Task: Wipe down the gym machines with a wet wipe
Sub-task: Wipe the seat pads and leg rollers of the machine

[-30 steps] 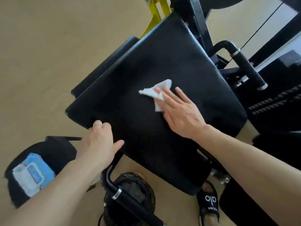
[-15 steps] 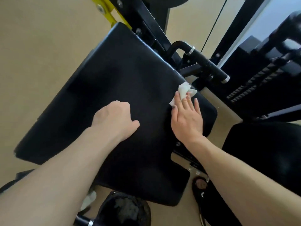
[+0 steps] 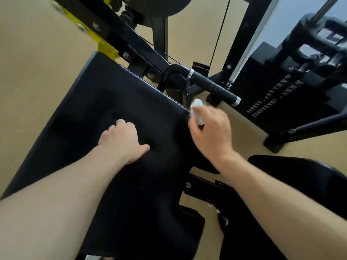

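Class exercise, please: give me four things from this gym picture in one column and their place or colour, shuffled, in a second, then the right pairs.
1. wet wipe
2. left hand
3. handle bar
4. bracket

a. yellow, at the top left of the view
b. rests on the black pad
c. white, held by the right hand at the pad's edge
d. black, juts out beyond the pad

Pairs: 1-c, 2-b, 3-d, 4-a.

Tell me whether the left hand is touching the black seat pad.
Touching. The head view shows the left hand resting on the seat pad, thumb flat against its surface.
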A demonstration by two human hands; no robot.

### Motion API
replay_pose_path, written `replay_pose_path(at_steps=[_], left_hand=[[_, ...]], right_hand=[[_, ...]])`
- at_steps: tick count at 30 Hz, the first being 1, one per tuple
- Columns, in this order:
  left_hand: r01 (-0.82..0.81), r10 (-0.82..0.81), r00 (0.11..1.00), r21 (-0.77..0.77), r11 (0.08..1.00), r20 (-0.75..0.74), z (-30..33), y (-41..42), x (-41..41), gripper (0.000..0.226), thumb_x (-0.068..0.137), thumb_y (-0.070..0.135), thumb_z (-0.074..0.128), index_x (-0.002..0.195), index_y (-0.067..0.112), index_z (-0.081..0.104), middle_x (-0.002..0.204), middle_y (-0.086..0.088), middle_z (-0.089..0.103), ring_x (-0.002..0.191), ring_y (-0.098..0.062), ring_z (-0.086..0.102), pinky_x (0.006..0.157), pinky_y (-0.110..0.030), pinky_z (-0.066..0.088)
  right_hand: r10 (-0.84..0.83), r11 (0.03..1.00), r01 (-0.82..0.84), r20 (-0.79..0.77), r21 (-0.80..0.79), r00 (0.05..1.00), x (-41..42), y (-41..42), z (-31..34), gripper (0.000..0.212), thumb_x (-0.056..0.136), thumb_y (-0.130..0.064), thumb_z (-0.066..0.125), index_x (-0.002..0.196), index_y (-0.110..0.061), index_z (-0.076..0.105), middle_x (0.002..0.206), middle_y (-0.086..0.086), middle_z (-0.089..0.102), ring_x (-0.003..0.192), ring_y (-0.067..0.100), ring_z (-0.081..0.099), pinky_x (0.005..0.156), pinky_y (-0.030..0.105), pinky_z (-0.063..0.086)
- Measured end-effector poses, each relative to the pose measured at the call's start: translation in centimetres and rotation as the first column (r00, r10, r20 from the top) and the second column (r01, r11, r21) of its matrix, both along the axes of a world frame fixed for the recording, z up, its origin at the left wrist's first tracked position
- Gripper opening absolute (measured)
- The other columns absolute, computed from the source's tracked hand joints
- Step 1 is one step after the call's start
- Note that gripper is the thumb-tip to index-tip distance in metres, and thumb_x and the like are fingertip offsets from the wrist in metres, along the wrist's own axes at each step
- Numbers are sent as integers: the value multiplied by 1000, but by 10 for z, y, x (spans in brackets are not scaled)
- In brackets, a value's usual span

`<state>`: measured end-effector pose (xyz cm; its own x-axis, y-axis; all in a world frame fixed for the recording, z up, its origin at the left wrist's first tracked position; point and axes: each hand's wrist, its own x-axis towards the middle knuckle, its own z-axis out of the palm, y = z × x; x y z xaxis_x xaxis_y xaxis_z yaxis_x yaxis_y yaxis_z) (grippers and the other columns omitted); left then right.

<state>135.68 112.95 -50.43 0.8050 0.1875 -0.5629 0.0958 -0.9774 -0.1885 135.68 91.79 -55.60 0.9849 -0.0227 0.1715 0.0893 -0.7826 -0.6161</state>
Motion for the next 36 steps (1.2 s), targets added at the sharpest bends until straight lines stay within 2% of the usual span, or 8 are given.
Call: replay_pose_path(at_steps=[8,12,18,21,24,28,31,36], left_hand=[[-44,46,998,37,998,-52,0,-6,7,82,84,67,66,134,6,44,143,-16,42,129,-34,49,104,-41,42],[-57,60,996,56,997,-62,1,-9,9,82,82,68,67,131,6,45,139,-16,44,127,-33,50,103,-41,43],[-58,62,996,65,996,-69,1,-12,11,79,82,68,68,126,7,47,133,-14,47,123,-32,52,102,-40,43],[-56,61,995,70,996,-75,2,-12,11,79,82,69,67,126,7,47,133,-14,46,123,-31,52,102,-39,43],[-48,54,995,70,996,-81,2,-13,12,77,82,69,67,124,8,46,131,-13,46,122,-31,53,102,-39,42],[-36,41,997,69,997,-72,1,-12,11,76,82,69,67,122,8,46,130,-13,47,120,-30,53,100,-38,43],[-32,37,997,69,997,-64,0,-11,12,77,81,69,68,123,8,46,133,-14,47,121,-31,53,101,-39,43],[-22,26,998,77,997,-56,-1,-11,12,76,81,70,67,120,9,46,130,-13,47,119,-30,53,100,-38,44]], right_hand=[[-409,896,432,-187,106,893,106,-17,29,39,100,-16,57,138,-20,49,110,5,57,97,16,54,88,33,53],[-146,985,124,-205,-119,968,114,-6,20,58,91,-5,61,145,-16,41,97,6,51,105,26,56,90,38,50],[76,996,-84,-288,-16,955,111,-4,8,54,84,-16,63,135,-11,47,105,-1,54,101,18,40,84,33,40],[88,990,-46,-333,132,939,117,-8,13,33,98,-27,50,125,-11,60,120,2,61,105,17,41,86,31,32],[-22,999,32,-307,28,952,133,-9,11,35,106,-36,38,104,-15,66,112,3,64,104,20,43,89,34,33],[87,986,-27,-369,165,925,155,-13,-4,38,99,-41,59,125,-14,55,125,4,50,108,18,49,93,32,45],[213,975,-221,-379,23,900,167,-16,-10,56,93,-40,69,138,-11,52,133,7,42,103,17,47,90,28,43],[297,883,-398,-360,-249,884,181,-8,-15,38,97,-37,63,117,-6,55,116,13,58,104,33,59,83,39,46]])
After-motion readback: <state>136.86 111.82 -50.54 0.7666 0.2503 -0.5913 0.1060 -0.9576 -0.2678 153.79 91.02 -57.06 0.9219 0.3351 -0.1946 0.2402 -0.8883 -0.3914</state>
